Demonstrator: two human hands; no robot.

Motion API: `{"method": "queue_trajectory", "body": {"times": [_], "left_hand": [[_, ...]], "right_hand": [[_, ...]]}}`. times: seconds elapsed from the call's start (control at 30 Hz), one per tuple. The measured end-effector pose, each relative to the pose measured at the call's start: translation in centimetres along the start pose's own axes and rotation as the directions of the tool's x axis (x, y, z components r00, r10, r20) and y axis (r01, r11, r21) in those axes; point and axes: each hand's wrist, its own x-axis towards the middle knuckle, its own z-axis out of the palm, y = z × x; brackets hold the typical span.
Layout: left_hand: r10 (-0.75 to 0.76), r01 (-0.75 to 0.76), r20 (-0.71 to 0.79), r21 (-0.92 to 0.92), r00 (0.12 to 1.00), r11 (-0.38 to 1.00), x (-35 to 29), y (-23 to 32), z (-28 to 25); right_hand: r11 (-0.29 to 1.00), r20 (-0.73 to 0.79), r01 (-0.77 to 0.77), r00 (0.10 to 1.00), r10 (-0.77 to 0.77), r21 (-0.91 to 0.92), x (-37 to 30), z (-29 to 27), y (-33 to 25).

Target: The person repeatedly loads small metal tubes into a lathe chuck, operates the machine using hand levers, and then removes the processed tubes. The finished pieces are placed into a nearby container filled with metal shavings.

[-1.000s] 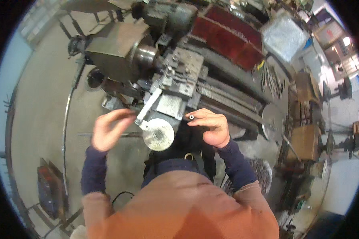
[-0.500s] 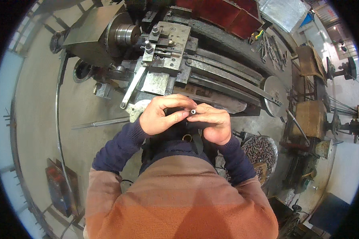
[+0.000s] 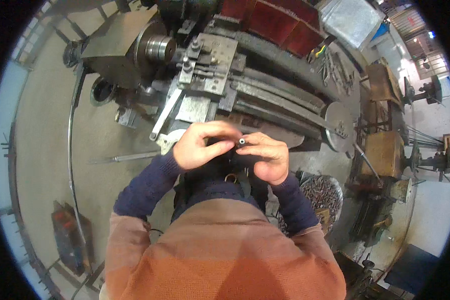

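In front of my body, a small metal tube (image 3: 242, 141) with a round hole points its end up at me. My right hand (image 3: 266, 152) holds it between the thumb side and the straightened fingers. From the other side, my left hand (image 3: 202, 145) curves its thumb and forefinger to the same tube; its upper fingers are smeared by motion. Just beyond my hands is a lathe, with a chuck (image 3: 160, 48) at the left and a tool post (image 3: 186, 70) on its carriage. A pale lever (image 3: 166, 116) slants down from the tool post.
Right of my waist stands a round tub (image 3: 339, 200) heaped with small metal parts. Wrenches (image 3: 335, 72) lie on the lathe's far right end, near a red metal box (image 3: 280, 25). Other machines (image 3: 425, 160) line the right side. A red-and-dark stand (image 3: 70, 232) sits low left.
The left hand's upper fingers have shifted slightly over the tube and blur now. My view has moved a little; the tube stays between both hands.
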Motion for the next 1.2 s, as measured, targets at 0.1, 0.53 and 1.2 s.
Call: {"method": "queue_trajectory", "body": {"times": [0.1,0.53,1.2], "left_hand": [[-0.028,0.034,-0.046,0.137,0.999,0.990,-1.5,1.0,-2.0],[-0.230,0.332,-0.395,0.211,0.889,0.919,-8.9,-0.7,-9.0],[-0.630,0.649,-0.211,0.034,0.748,0.760,-13.4,-10.9,-13.6]], "right_hand": [[0.999,-0.011,0.016,1.000,-0.016,-0.046,0.9,-2.4,1.4],[0.436,-0.268,-0.229,0.963,-0.030,-0.870,19.1,-18.7,3.3],[-0.172,-0.818,-0.985,-0.123,0.561,0.030,-36.8,-13.6,-8.5]]}}
